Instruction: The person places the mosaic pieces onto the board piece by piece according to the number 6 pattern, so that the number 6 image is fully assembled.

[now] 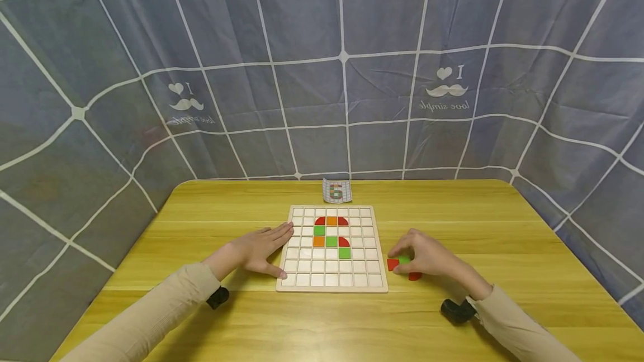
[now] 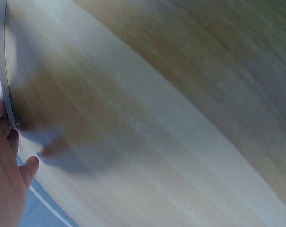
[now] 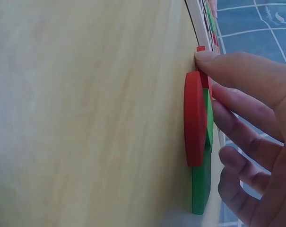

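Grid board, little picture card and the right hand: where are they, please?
Grid board (image 1: 331,265): head view, a bare square below its middle.
Picture card (image 1: 336,191): head view, middle of its printed face.
Right hand (image 1: 426,255): head view, back of the hand.

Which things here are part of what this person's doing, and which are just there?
Part of the job:
gridded board
coloured pieces set in it
left hand, touching the board's edge
right hand, touching a red piece
other loose pieces
small patterned card, probably a guide

Just there:
table
curtain behind
black devices near the wrists
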{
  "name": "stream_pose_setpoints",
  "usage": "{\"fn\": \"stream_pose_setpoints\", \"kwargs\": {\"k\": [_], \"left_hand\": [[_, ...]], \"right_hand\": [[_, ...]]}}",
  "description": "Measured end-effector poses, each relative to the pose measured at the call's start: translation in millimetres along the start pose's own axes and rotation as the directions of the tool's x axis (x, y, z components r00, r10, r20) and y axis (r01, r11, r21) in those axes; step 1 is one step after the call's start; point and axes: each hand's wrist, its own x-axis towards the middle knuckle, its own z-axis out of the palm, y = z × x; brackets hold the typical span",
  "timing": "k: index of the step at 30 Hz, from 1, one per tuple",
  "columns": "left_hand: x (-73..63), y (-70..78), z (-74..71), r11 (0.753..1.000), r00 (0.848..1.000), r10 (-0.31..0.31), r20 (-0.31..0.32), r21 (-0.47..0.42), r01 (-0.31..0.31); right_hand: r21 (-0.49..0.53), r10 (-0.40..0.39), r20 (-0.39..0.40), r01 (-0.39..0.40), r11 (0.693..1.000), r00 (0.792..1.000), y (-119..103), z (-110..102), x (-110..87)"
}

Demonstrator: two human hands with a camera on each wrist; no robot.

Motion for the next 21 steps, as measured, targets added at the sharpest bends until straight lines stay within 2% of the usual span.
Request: {"fn": "stream_pose_setpoints", "kwargs": {"k": [9, 21], "left_hand": [[-0.1, -0.4, 1.3, 1.0, 1.0, -0.008, 0.008, 0.011, 0.008], [-0.9, 0.3, 1.5, 1.0, 1.0, 0.004, -0.014, -0.001, -0.004]], "right_hand": [[0.012, -0.021, 0.03, 0.02, 1.0, 0.999, -2.0, -1.3, 4.3], [-0.064, -0.065, 0.003, 0.065, 0.996, 0.998, -1.9, 1.1, 6.1]]}}
